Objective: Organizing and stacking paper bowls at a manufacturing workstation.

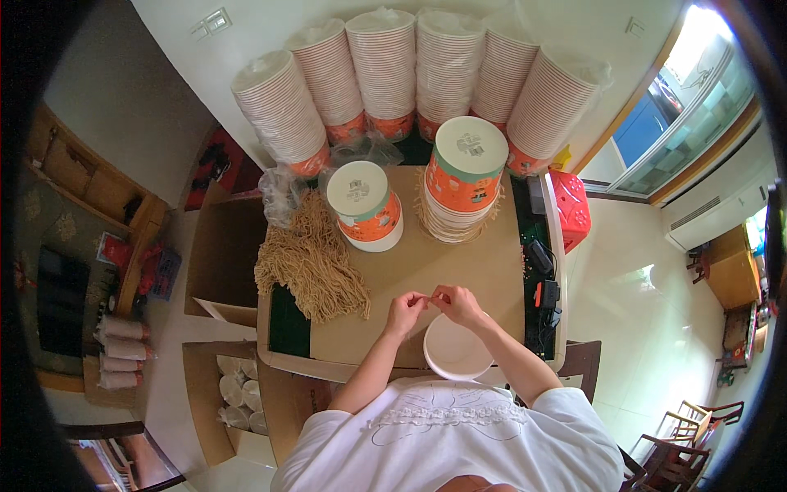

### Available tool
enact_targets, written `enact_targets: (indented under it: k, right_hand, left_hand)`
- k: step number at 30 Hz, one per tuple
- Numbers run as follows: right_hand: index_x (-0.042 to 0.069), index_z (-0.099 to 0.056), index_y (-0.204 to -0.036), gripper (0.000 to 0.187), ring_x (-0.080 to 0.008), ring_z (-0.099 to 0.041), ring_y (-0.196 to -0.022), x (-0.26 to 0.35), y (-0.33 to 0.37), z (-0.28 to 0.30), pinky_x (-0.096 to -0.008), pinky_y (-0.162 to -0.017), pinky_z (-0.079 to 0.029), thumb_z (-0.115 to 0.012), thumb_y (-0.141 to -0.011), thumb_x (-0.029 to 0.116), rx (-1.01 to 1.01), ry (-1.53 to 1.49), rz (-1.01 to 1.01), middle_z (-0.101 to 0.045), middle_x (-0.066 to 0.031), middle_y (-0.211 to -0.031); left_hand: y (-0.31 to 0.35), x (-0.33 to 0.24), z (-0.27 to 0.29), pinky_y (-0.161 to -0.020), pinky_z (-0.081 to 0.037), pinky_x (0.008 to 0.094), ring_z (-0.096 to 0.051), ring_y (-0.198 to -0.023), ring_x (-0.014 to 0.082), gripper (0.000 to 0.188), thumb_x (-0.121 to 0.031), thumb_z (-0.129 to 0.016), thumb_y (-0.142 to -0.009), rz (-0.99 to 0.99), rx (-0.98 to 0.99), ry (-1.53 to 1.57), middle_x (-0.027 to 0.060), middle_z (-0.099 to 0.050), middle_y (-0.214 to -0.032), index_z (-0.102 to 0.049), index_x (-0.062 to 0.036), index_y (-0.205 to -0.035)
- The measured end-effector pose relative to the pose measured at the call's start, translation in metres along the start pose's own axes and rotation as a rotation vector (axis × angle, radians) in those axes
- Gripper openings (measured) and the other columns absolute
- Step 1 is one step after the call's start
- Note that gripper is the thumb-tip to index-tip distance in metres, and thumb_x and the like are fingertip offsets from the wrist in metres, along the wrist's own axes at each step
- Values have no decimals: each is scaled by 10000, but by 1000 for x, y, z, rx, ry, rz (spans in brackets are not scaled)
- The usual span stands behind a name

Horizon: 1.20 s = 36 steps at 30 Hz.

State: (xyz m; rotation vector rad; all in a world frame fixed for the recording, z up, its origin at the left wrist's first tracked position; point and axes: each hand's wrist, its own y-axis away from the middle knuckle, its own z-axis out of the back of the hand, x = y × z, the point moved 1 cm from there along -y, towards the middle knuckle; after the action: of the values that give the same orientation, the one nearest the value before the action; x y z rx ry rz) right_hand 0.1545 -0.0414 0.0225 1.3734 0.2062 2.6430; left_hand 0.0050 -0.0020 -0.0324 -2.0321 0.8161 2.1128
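Observation:
My left hand (406, 313) and my right hand (457, 304) meet above the middle of the table, fingertips pinched close together. Whatever they pinch is too small to make out. Just below my right hand, partly behind that forearm, a white paper bucket (455, 348) stands mouth up at the table's near edge. Left of my hands lies a loose heap of tan cords (316, 266). Beyond them, a short upside-down stack of orange-and-white paper buckets (365, 209) stands on the left. A taller one (464, 176) is on the right, with tan cords around its lower part.
Tall plastic-wrapped stacks of paper buckets (381, 70) line the wall behind the cardboard-covered table (393, 271). Small black devices (541, 271) lie along its right edge, beside a red plastic stool (570, 209). An open carton of wrapped white buckets (238, 389) sits on the floor, lower left.

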Motion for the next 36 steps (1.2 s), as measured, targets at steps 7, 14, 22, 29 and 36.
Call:
enact_targets:
  k: [7, 14, 22, 29, 36]
  right_hand:
    - [63, -598, -796, 107, -171, -515, -487, -4, 0, -5, -305, -481, -407, -578, -752, 159, -29, -16, 66, -539, -88, -544]
    - [59, -589, -781, 100, -187, -525, -495, -8, -2, -7, -314, -486, -411, -576, -746, 152, -58, -5, 46, -546, -98, -554]
    - [69, -588, -793, 109, -213, -532, -502, -8, 0, -7, -327, -494, -416, -582, -745, 166, -68, 20, 62, -551, -108, -568]
    - [66, -588, -784, 120, -205, -528, -496, -6, 0, -8, -325, -485, -412, -588, -745, 179, -37, 33, 60, -547, -97, -559]
    - [75, -589, -759, 98, -277, -554, -547, -12, -2, -15, -359, -508, -431, -574, -740, 170, -111, 93, 139, -567, -124, -605]
  left_hand:
    - [-2, 0, 0, -485, -375, 182, -495, -568, 41, 81, -93, -551, -816, -99, -62, -164, -4, -594, -669, -608, -35, -820]
    - [0, -11, -2, -495, -380, 185, -491, -560, 41, 102, -112, -572, -802, -108, -104, -240, -10, -590, -653, -620, -22, -794]
    - [-3, -4, 0, -494, -387, 189, -494, -568, 36, 89, -98, -584, -791, -137, -129, -243, -19, -590, -643, -637, -28, -806]
    - [-4, -2, 0, -508, -410, 204, -520, -578, 43, 74, -84, -589, -781, -64, -143, -347, -3, -604, -639, -638, -30, -795]
    - [-2, -2, -15, -525, -443, 253, -576, -583, 101, 80, -98, -590, -767, -336, -289, -520, 71, -624, -657, -624, -25, -775]
